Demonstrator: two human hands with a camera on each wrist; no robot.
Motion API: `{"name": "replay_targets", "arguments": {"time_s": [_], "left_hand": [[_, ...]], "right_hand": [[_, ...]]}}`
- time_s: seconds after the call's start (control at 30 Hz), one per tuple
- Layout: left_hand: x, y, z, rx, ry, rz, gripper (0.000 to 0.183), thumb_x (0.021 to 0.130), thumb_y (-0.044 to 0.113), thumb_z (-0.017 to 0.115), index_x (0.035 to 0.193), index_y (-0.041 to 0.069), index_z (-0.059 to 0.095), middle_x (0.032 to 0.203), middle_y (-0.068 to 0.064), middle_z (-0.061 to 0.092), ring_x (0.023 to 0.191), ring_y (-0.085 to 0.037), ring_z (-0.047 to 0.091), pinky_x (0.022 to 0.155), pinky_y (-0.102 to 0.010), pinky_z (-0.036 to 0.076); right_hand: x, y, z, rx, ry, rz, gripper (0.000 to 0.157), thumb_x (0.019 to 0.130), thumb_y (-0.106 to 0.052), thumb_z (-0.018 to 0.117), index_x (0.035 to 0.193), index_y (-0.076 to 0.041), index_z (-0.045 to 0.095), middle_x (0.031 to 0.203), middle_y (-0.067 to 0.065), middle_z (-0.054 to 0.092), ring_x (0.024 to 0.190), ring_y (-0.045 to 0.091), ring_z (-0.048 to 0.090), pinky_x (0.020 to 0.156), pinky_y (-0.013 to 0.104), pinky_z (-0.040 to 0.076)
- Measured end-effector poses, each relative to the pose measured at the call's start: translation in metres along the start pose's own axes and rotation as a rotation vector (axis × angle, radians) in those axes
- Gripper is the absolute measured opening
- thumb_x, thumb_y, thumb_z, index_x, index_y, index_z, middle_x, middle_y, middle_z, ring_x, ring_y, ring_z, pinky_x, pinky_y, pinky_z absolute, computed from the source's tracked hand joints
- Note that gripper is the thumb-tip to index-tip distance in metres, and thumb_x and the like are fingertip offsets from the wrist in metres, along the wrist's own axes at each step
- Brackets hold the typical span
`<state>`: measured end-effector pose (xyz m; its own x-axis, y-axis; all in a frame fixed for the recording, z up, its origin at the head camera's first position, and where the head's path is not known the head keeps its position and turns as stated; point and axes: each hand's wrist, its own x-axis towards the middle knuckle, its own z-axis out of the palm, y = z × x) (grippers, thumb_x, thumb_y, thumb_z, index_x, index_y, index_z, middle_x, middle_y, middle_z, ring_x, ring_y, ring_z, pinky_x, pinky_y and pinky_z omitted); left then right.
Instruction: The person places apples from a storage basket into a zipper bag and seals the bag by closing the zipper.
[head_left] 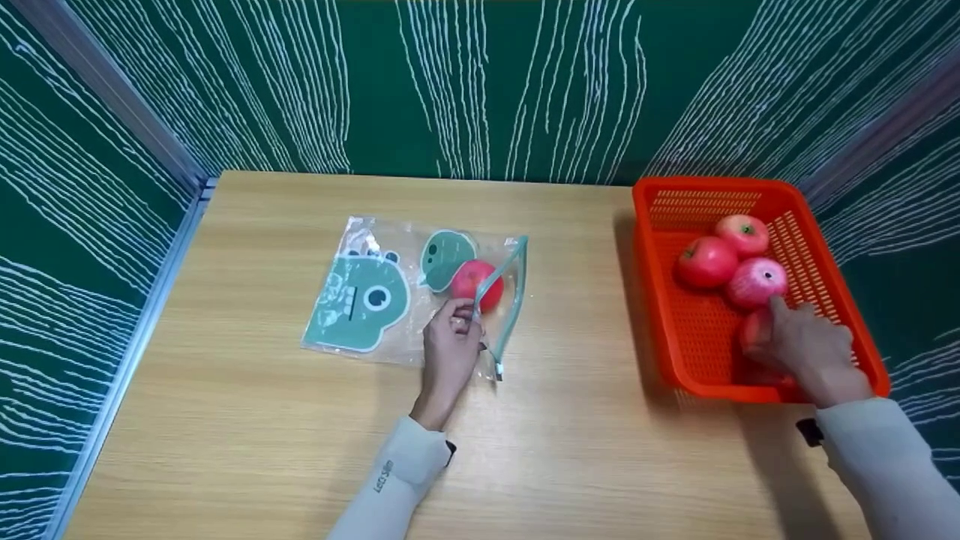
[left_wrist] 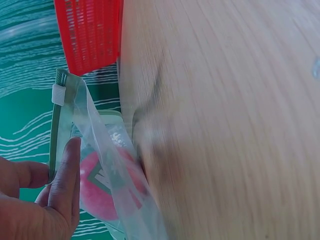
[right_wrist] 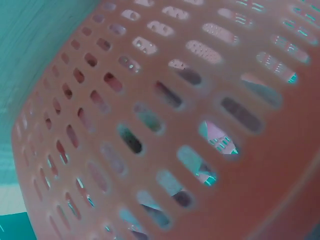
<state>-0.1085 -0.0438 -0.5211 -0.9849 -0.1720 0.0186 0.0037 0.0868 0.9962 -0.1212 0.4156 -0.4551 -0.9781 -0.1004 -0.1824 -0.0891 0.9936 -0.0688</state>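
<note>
My left hand (head_left: 452,341) pinches the green zip edge of a clear slider bag (left_wrist: 85,120) between thumb and fingers, holding its mouth apart. The bag lies flat on the table, printed with green cartoon dinosaur shapes, and one red apple (head_left: 472,281) is inside near the opening. In the left wrist view, the white slider (left_wrist: 58,94) sits on the zip above my fingers. Over at the right, my right hand (head_left: 806,345) reaches into an orange basket (head_left: 795,191) and grips a red apple (head_left: 754,330), partly covered by the hand. The basket's slotted wall hides this hand in the right wrist view.
More fruit lies in the basket: two red apples (head_left: 707,262) and a pink striped one (head_left: 757,282), with another red piece partly hidden below the right hand. The wooden table (head_left: 262,435) meets green walls with white wavy lines (head_left: 502,90) at the back and sides.
</note>
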Motion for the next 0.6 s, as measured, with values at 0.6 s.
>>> {"name": "replay_targets", "arguments": {"time_s": [0.6], "left_hand": [[0.000, -0.002, 0.000, 0.019, 0.013, 0.010, 0.024, 0.094, -0.012, 0.061, 0.117, -0.009, 0.067, 0.100, -0.024, 0.070, 0.071, -0.020, 0.069, 0.058, -0.029, 0.064]], "right_hand": [[-0.008, -0.030, -0.012, -0.063, 0.195, -0.091, 0.080, 0.074, -0.013, 0.094, 0.131, 0.003, 0.041, 0.097, 0.036, 0.052, 0.067, 0.048, 0.054, 0.063, 0.073, 0.057]]}}
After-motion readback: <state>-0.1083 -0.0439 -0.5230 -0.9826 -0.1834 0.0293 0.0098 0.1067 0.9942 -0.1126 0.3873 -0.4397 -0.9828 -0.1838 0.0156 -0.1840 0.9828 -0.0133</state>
